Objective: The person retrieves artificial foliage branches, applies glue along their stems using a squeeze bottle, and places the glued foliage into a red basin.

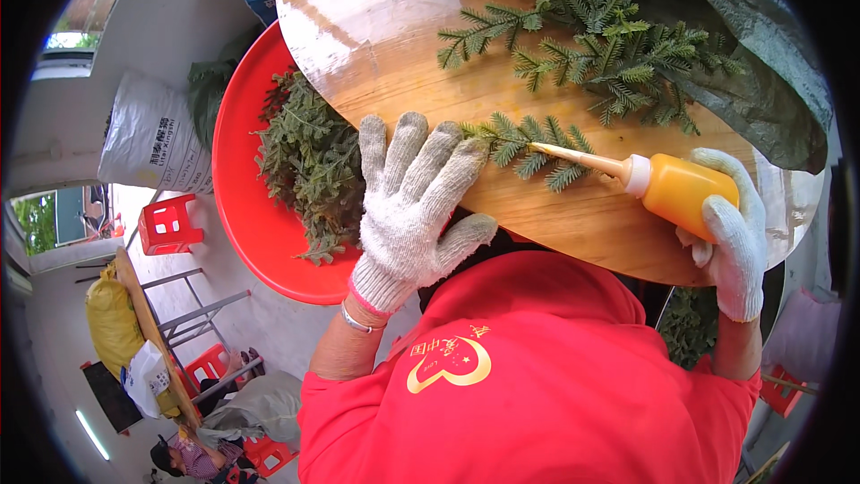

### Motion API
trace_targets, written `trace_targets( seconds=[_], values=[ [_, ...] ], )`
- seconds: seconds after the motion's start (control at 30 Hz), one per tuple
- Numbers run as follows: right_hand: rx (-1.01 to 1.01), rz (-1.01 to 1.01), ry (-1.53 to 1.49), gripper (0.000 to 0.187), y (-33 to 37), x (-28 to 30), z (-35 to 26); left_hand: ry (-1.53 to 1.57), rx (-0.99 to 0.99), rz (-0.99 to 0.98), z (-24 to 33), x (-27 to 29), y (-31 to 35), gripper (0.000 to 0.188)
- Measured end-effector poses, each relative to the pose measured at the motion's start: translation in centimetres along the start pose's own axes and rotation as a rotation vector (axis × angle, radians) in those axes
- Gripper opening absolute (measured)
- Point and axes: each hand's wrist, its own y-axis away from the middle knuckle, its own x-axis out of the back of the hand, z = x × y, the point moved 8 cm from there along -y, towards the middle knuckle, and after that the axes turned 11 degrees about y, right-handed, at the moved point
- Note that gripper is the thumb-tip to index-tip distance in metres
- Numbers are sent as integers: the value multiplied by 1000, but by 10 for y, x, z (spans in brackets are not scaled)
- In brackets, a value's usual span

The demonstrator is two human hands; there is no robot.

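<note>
My left hand, in a white knitted glove with greyed fingertips, lies with its fingers stretched out at the near left edge of the round wooden table. Its index fingertip meets the stem end of a small green fir sprig lying flat on the wood; whether it presses on the sprig I cannot tell. In my right hand, also gloved, is a squeeze bottle of orange-yellow contents, tipped sideways. Its long tapered nozzle points left, with the tip over the sprig's middle. Yellow smears mark the tabletop.
More fir branches lie at the table's far side beside a grey-green plastic sheet. To the left stands a large red basin heaped with green sprigs. Beyond are a white sack, a red stool and a seated person.
</note>
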Motion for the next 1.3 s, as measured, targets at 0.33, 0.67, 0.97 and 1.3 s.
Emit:
trace_targets(
  seconds=[0.33,0.67,0.97,1.3],
  values=[
    [104,16,43,58,1,-1,-6,-50,-50,-57,6,2,-3,75],
    [187,15,294,51,3,2,-42,-35,-21,-97,7,8,-14,70],
    [402,7,554,55,12,3,-82,6,40,-49,3,11,-22,44],
    [367,-43,627,53,20,6,-96,5,39,-12,2,9,-23,39]
  ],
)
